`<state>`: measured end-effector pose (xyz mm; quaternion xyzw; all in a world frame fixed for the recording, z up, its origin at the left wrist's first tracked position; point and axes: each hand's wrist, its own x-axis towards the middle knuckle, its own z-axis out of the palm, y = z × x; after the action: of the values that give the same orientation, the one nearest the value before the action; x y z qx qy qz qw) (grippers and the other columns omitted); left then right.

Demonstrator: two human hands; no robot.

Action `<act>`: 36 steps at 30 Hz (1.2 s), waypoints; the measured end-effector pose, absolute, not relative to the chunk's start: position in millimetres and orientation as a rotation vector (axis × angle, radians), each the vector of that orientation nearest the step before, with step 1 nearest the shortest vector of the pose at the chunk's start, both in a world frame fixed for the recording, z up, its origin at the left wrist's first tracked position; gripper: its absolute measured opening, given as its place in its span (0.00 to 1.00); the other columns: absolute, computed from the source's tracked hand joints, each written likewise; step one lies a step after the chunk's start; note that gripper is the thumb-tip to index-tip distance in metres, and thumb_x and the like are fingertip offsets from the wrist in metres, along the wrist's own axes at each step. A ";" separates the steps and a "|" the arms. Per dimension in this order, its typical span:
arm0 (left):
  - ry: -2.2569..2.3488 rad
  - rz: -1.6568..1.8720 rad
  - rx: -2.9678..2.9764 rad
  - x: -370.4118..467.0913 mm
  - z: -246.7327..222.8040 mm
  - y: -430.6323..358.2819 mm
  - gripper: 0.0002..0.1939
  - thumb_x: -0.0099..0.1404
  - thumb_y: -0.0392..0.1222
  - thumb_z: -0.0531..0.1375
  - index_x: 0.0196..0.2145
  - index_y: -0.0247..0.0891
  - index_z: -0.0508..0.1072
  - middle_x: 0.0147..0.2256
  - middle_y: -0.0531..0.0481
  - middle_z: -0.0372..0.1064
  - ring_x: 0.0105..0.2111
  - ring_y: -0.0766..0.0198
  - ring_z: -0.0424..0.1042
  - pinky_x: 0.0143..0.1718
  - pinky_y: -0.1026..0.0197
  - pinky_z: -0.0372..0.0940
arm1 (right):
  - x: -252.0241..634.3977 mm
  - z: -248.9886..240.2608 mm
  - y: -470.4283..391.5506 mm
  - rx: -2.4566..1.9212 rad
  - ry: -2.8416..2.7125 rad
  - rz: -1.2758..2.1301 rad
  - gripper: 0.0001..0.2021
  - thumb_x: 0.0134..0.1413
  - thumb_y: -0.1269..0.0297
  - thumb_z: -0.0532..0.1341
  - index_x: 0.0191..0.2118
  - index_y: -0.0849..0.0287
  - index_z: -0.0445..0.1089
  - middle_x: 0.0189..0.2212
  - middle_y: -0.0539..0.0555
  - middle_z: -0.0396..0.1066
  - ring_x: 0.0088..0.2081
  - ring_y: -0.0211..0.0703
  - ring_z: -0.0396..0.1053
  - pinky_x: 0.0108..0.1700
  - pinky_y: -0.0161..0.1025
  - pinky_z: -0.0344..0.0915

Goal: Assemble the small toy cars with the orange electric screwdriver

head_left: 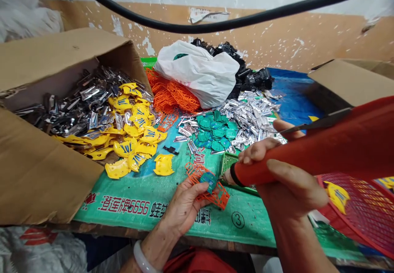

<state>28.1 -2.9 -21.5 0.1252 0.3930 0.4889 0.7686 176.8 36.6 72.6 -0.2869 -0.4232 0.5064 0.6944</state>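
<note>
Pinched in my left hand is an orange lattice-like plastic frame, with a teal plastic piece lying on it under my thumb. My right hand wraps round a red power screwdriver, held nearly level. Its tip points left and meets the edge of the teal piece; whether a screw sits there is too small to tell. Just behind the tip stands a small green basket. A single yellow molded piece lies to the left of my left hand.
On the left, an open cardboard box spills dark, silvery and yellow parts. Behind lie orange frames, a white plastic bag, teal pieces, silvery parts and black parts. A red basket stands right; a black cable hangs above.
</note>
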 end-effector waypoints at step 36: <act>0.947 1.128 0.413 37.8 -23.5 -6.8 0.19 0.52 0.36 0.69 0.43 0.35 0.76 0.34 0.49 0.77 0.31 0.63 0.76 0.38 0.62 0.71 | 179.5 65.3 28.1 -1.012 -1.129 0.854 0.19 0.40 0.53 0.69 0.42 0.43 0.69 0.28 0.46 0.70 0.30 0.45 0.70 0.39 0.51 0.68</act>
<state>37.8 -6.8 -23.5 0.1871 0.4288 0.5104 0.7215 179.5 28.1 65.3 -0.4444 -0.4959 0.3751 0.6449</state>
